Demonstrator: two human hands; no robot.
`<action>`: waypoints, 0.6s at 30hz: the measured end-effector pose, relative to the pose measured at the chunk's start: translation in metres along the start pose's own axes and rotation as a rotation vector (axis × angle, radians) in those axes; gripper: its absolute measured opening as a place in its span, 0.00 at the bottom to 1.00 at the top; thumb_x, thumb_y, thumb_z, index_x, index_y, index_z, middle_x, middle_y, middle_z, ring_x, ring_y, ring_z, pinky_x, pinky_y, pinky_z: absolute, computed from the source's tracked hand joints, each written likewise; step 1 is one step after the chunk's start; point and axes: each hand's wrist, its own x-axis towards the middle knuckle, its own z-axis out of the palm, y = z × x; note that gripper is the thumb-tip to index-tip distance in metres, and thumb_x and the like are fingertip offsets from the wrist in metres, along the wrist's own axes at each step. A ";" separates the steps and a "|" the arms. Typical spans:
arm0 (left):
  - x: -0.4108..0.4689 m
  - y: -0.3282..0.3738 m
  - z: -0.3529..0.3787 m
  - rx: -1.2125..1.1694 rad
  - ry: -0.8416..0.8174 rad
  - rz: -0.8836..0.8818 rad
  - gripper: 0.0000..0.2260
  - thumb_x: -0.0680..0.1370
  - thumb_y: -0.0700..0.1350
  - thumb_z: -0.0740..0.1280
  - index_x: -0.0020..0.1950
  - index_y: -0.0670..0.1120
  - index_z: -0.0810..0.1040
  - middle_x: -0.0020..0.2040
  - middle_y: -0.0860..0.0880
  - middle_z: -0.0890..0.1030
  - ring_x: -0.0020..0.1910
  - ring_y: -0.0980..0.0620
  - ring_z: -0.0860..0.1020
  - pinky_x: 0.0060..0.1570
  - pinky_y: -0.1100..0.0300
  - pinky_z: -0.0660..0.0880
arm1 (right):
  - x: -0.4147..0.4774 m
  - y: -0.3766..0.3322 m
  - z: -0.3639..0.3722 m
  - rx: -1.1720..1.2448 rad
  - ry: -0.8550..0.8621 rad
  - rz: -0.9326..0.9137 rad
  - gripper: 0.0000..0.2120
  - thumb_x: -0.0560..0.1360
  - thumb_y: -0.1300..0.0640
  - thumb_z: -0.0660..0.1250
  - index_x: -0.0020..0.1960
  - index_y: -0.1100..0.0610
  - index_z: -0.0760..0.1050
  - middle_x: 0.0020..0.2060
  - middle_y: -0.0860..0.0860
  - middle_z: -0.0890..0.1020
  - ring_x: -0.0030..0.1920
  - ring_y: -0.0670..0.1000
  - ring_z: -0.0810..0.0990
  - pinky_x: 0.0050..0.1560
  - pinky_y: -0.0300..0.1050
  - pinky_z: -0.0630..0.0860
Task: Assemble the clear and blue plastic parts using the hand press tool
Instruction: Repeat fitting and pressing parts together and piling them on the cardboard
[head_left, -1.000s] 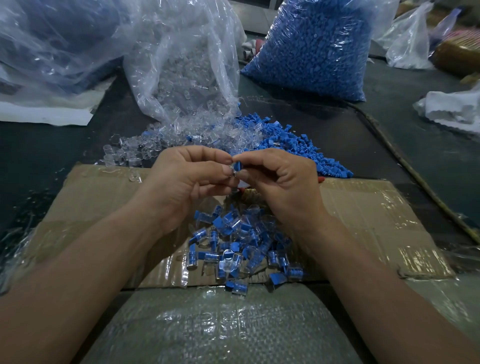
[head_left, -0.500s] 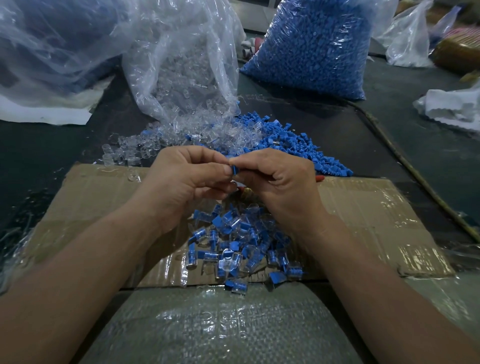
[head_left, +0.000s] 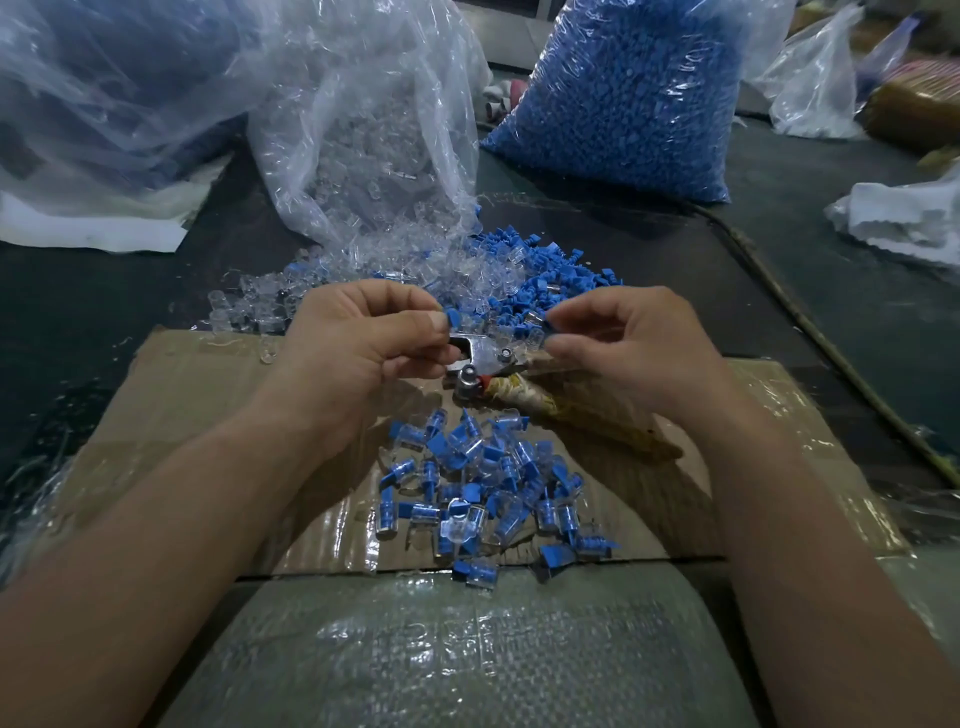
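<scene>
Now both my hands pinch small parts just above the press tool.

Nearest me, by the near edge of the taped brown cardboard sheet (head_left: 208, 415), lies a heap of joined clear-and-blue plastic pieces (head_left: 483, 491). Beyond it, mid-sheet, lies the metal hand press tool with a cloth-wrapped handle (head_left: 480, 361). My left hand (head_left: 363, 345), fingers curled, pinches a small blue plastic part (head_left: 453, 315) between thumb and forefinger over the tool's head. My right hand (head_left: 631, 348), also curled, pinches what looks like a small clear plastic part (head_left: 537, 321). Past the sheet's far edge, on the dark worktop (head_left: 104, 312), loose clear parts (head_left: 363, 270) spill from a crumpled clear plastic bag (head_left: 363, 130) beside loose blue parts (head_left: 556, 265); a full bag of blue parts (head_left: 623, 93) stands behind.
</scene>
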 end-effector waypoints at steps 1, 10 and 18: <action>0.000 0.000 0.000 0.001 -0.001 0.001 0.06 0.61 0.38 0.68 0.37 0.40 0.76 0.29 0.48 0.80 0.30 0.52 0.81 0.30 0.66 0.77 | 0.000 0.004 -0.006 0.002 -0.059 0.045 0.13 0.67 0.52 0.73 0.50 0.45 0.78 0.41 0.36 0.78 0.43 0.35 0.77 0.47 0.30 0.72; 0.003 -0.002 -0.002 -0.007 0.006 0.015 0.06 0.61 0.39 0.69 0.37 0.41 0.76 0.29 0.48 0.80 0.30 0.51 0.81 0.29 0.66 0.77 | 0.000 0.004 -0.009 -0.289 -0.416 0.145 0.36 0.61 0.50 0.78 0.65 0.43 0.67 0.46 0.34 0.66 0.50 0.42 0.67 0.41 0.32 0.62; 0.004 -0.003 -0.003 -0.022 0.000 0.003 0.07 0.63 0.38 0.67 0.39 0.40 0.75 0.29 0.49 0.80 0.32 0.52 0.82 0.31 0.65 0.77 | 0.001 -0.007 0.005 -0.504 -0.233 0.052 0.18 0.66 0.48 0.71 0.54 0.43 0.71 0.39 0.40 0.70 0.43 0.45 0.70 0.38 0.41 0.63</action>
